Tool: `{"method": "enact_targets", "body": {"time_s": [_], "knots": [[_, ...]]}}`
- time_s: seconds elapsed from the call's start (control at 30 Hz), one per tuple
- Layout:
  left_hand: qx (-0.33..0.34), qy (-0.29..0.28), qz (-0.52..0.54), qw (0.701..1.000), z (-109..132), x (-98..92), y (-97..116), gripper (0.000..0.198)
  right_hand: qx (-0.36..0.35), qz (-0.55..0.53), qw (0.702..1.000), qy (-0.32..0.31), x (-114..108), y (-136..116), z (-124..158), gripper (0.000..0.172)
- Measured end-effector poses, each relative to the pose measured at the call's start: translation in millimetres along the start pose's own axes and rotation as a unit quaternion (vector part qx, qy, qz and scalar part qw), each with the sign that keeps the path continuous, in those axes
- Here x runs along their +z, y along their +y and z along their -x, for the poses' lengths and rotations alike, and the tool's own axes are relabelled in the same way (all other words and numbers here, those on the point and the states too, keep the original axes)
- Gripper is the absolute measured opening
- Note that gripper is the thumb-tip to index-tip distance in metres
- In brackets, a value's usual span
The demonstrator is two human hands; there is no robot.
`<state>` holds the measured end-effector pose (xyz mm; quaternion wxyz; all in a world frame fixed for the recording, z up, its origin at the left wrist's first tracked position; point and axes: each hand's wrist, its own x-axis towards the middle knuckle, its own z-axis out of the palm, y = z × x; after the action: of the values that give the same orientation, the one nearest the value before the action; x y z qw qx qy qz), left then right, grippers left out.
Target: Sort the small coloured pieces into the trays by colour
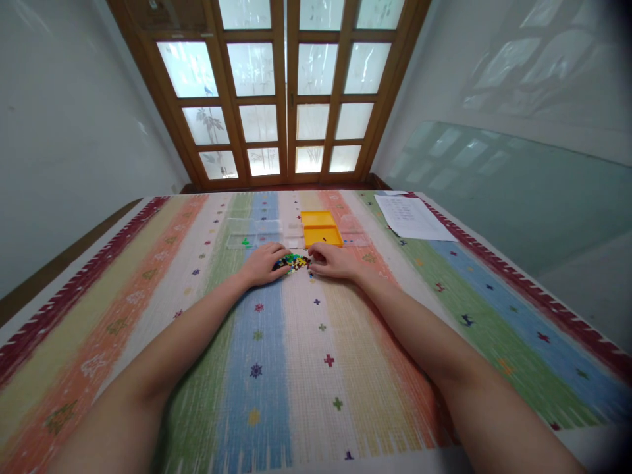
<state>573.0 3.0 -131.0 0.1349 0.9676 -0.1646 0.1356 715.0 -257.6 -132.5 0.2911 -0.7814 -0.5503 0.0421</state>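
Observation:
A pile of small coloured pieces (297,262), green, yellow, black, brown and white, lies on the striped tablecloth between my two hands. My left hand (266,264) rests along the pile's left side, fingers stretched and thumb apart, touching its edge. On the other side, my right hand (334,262) has its fingers curled in toward the thumb at the pile's right edge; whatever is between the fingertips is too small to make out. Just behind it stands an open yellow box (322,219) with a dark piece inside. Green pieces (245,242) sit in a clear plastic box (236,227) behind my left hand.
Another clear box (356,227), with a few blue pieces, stands right of the yellow one. Printed paper sheets (412,217) lie at the back right of the tablecloth (257,401). Beyond the table are a glass-paned wooden door (286,125) and white walls.

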Motion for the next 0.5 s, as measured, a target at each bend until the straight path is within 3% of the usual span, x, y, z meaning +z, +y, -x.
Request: {"method": "enact_targets", "body": {"time_s": [0.07,0.17,0.33,0.5], "knots": [[0.002,-0.001,0.012,1.0,8.4,-3.5,-6.7,0.045,-0.016,0.035,0.998,-0.04,-11.3,-2.1,4.8,0.041],[-0.004,0.001,0.028,1.0,15.4,-5.5,-14.2,0.054,-0.024,0.077,0.995,-0.056,-15.0,-4.4,7.2,0.044],[-0.042,0.02,0.038,0.998,13.7,-1.2,-13.0,0.045,-0.006,0.108,0.994,-0.012,5.8,-2.3,1.3,0.031],[-0.066,0.05,0.045,0.996,11.7,5.8,-9.1,0.035,0.029,0.035,0.998,0.041,19.5,3.2,-3.5,0.019]]}}
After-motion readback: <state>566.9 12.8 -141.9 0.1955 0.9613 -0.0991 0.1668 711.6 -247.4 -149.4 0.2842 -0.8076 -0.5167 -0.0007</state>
